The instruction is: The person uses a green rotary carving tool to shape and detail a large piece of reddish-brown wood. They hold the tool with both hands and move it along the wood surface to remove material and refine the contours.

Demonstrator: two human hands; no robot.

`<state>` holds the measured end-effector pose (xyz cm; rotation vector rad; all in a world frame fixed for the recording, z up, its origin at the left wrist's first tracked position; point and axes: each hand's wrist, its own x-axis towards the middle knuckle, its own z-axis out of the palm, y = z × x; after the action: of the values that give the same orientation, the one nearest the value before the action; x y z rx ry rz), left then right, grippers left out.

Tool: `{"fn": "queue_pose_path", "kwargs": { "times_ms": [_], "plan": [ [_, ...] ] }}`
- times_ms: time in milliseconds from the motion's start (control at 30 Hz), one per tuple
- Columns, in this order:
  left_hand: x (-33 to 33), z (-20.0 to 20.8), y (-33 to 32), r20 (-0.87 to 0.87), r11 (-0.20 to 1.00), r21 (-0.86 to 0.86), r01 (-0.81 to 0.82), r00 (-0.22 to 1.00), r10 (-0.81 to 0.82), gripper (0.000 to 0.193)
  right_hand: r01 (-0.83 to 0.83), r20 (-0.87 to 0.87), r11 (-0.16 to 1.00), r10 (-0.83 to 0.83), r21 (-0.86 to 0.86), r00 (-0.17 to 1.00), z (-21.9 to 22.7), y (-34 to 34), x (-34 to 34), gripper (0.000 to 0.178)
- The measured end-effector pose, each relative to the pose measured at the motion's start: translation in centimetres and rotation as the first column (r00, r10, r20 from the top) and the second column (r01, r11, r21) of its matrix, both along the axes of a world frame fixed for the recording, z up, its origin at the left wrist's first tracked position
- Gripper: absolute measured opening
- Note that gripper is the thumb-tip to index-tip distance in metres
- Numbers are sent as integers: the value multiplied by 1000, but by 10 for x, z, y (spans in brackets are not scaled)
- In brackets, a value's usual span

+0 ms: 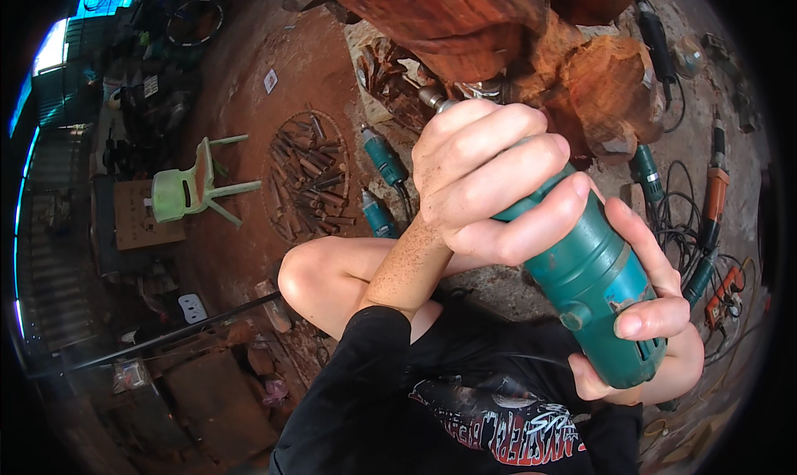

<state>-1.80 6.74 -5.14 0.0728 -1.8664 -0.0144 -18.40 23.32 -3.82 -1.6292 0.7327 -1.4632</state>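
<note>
Both my hands are wrapped round a green die grinder (pixel 585 267). My left hand (pixel 490 180) grips its front part, with the fingers closed over the top. My right hand (pixel 656 309) holds the rear of the body from the right side, its thumb and fingers curled about the casing. The metal nose (pixel 432 98) of the tool sticks out past my left hand, close under a reddish-brown carved wood block (pixel 448 26). Whether its tip touches the wood cannot be made out. A paler, rough-cut part of the wood (pixel 602 89) lies beyond my fingers.
Two more green grinders (pixel 383 157) lie left of the work. Further left are a round heap of brown sticks (pixel 311 172) and a light green chair (pixel 195 184). On the right lie an orange-and-black power tool (pixel 715 193), tangled black cables (pixel 677 217) and an orange power strip (pixel 725 296).
</note>
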Motion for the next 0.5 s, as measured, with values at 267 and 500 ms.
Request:
{"fn": "queue_pose_path", "kwargs": {
  "times_ms": [267, 500],
  "plan": [
    [-1, 2, -2, -13, 999, 33, -8, 1000, 9, 49, 17, 7, 1000, -17, 25, 1000, 11, -4, 5, 68],
    [-5, -3, -5, -56, 999, -31, -33, 998, 31, 49, -23, 73, 1000, 22, 9, 997, -2, -2, 2, 63]
  ]
}}
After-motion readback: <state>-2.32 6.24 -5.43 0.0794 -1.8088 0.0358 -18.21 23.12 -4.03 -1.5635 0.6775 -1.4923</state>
